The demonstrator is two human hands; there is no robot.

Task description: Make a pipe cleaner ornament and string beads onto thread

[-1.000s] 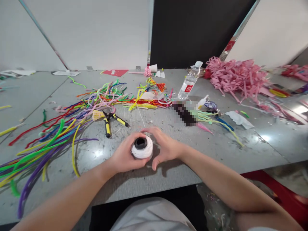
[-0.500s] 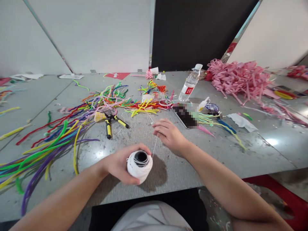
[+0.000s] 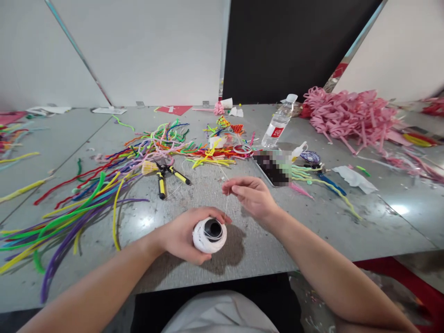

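My left hand (image 3: 189,233) is wrapped round a spool of white thread (image 3: 204,240) with a black core, near the front edge of the table. A thin thread (image 3: 227,206) runs up from the spool to my right hand (image 3: 253,196), whose thumb and forefinger pinch it. Past the right fingers, a short length of thread continues toward the yellow pipe cleaners (image 3: 213,159). Pliers with yellow and black handles (image 3: 169,178) lie spread apart to the left, beyond my left hand.
Colourful pipe cleaners (image 3: 86,199) spread over the left side of the grey table (image 3: 138,273). A water bottle (image 3: 277,125) stands behind a phone (image 3: 268,169). A pink ribbon pile (image 3: 354,115) lies back right, with a crumpled tissue (image 3: 355,179) nearer.
The view has shifted slightly. My left hand has tilted the spool and moved right, its fingers now nearer the thread. My right hand has turned, its thumb now showing against the forefinger.
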